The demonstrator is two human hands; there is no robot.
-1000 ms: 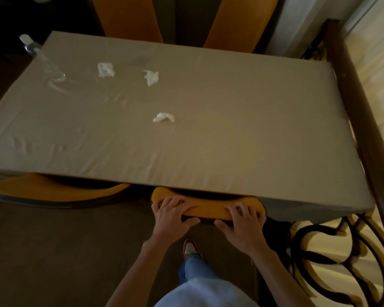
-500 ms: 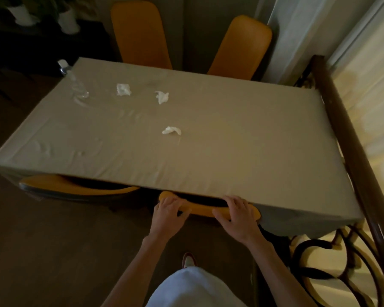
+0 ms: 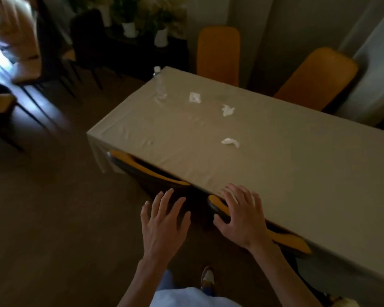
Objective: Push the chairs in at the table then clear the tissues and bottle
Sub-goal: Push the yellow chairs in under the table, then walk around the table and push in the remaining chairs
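A table under a beige cloth [image 3: 286, 173] fills the right half of the head view. Three crumpled white tissues lie on it: one far [image 3: 194, 97], one middle [image 3: 227, 110], one nearer [image 3: 230, 142]. A clear plastic bottle [image 3: 159, 83] stands at the far left corner. Two orange chairs are tucked under the near edge, one to the left [image 3: 146, 169] and one to the right [image 3: 284, 238]. My left hand [image 3: 164, 222] hovers with fingers spread over the gap between them. My right hand [image 3: 239, 216] is spread over the right chair's backrest top.
Two more orange chairs [image 3: 218, 54] [image 3: 315, 78] stand at the table's far side. Dark chairs [image 3: 84, 41] and white potted plants [image 3: 161, 37] on a dark cabinet are at the back left. Bare floor lies to the left. My shoe [image 3: 207, 278] shows below.
Both hands have let go of the near right chair's backrest and opened with fingers spread. My view has swung left, showing more of the room.
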